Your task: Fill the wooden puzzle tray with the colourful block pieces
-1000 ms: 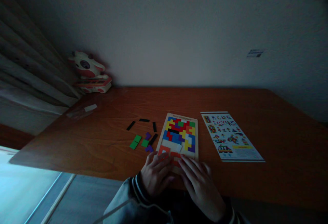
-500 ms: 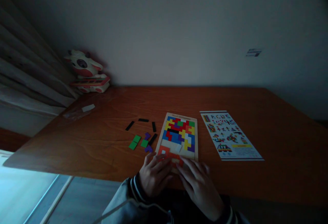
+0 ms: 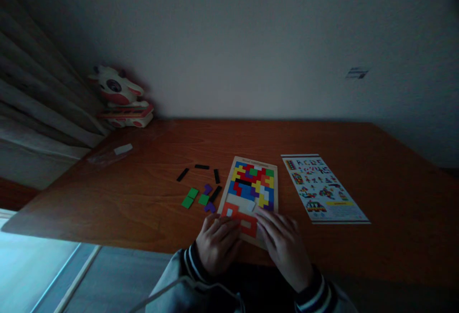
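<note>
A wooden puzzle board (image 3: 276, 174) lies on the table, its upper part filled with coloured blocks. Orange-red pieces (image 3: 251, 227) are in its lower part, around small pale gaps. My left hand (image 3: 218, 243) rests at the lower left edge of the board, fingers curled over the orange-red pieces; whether it grips one is hidden. At the lower right edge is my right hand (image 3: 285, 246), its fingers extended over the board beside a small white piece (image 3: 251, 206). Green pieces (image 3: 190, 198), purple pieces (image 3: 210, 207) and black strips (image 3: 182, 175) lie left of the board.
A printed pattern sheet (image 3: 324, 191) lies right of the board. A cow-shaped toy (image 3: 125, 98) stands at the back left of the wooden table (image 3: 143, 208). Near it is a clear plastic bag (image 3: 107, 156) with a white label. A curtain (image 3: 39, 98) hangs at left.
My right hand has shifted slightly right and up, uncovering more of the orange-red pieces. My left hand has barely moved. The view has shifted a little.
</note>
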